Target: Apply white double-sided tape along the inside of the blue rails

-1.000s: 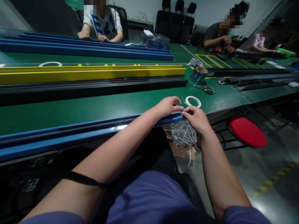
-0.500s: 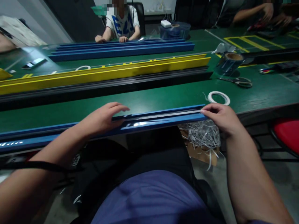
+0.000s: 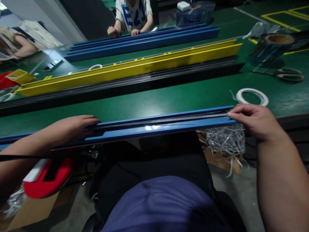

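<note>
A long blue channel profile (image 3: 130,129) lies along the near edge of the table, with a thin pale tape strip (image 3: 188,119) running inside its groove. At the right end of the profile, my right hand (image 3: 258,120) pinches the end of that strip between thumb and fingertips. My left hand (image 3: 72,127) rests over the profile further left, its fingers stretched out and the thumb partly hidden at the groove. A roll of white tape (image 3: 241,98) lies flat on the table just beyond my right hand.
Beyond lie black profiles (image 3: 154,79), yellow profiles (image 3: 145,64) and blue profiles (image 3: 145,45). Scissors (image 3: 287,75) and a roll of clear film (image 3: 267,53) are at right. Tape scraps (image 3: 225,138) hang below the edge. A person (image 3: 135,19) sits opposite; a red stool (image 3: 48,180) stands lower left.
My left hand has slid left along the blue profile. The view has shifted, and my right hand still pinches the strip at the profile's right end.
</note>
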Tool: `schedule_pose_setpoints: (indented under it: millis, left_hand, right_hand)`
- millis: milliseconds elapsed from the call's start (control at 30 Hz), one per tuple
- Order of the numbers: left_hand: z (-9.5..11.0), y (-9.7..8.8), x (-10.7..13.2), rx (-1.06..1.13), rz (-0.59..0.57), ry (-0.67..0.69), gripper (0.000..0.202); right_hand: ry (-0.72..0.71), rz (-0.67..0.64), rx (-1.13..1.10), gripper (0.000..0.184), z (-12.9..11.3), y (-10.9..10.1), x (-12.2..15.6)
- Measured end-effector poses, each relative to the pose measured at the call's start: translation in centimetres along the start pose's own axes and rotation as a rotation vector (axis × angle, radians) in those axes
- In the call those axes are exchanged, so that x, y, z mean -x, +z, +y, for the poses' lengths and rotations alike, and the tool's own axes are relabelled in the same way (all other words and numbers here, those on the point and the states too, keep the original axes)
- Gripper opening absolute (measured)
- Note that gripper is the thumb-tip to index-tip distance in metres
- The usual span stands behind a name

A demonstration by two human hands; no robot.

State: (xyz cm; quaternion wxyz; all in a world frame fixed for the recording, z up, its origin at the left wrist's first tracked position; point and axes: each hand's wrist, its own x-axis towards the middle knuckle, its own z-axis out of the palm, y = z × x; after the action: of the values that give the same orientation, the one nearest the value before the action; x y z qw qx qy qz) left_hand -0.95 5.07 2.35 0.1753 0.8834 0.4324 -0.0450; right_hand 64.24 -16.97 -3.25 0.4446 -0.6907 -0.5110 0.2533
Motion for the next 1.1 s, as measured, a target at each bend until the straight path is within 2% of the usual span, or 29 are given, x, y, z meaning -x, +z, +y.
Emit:
schedule_pose_setpoints:
  millis: [167,267,433,567,800,1100]
  left_hand:
    - [-2.7,0.9,-0.9,-0.158,-0.082,0.112,0.047]
    - [-3.0,1.1,-1.0,-0.286,-0.127,0.173,0.046]
    - [0.7,-0.2,-0.9,-0.487,-0.208,0.252,0.046]
    - [3.1,-0.9,-1.4,-0.563,-0.202,0.362,0.047]
    - [4.7,-0.4,-2.9,-0.634,-0.108,0.539,0.047]
    - [6.7,-0.3,-4.4,-0.588,-0.108,0.556,0.047]
  right_hand:
    - [0.114,-0.011,0.016,0.04,0.4,-0.8,-0.4]
    - [0.15,-0.038,0.017,0.042,0.4,-1.0,-0.7]
    - [0.176,-0.047,0.01,0.033,-0.1,-0.9,-0.3]
    - [0.179,-0.001,-0.002,0.04,0.0,-0.6,-0.3]
    - [0.192,0.069,-0.01,0.048,-0.7,0.0,-0.3]
    - [0.182,0.015,0.0,0.045,-0.9,0.0,-0.2]
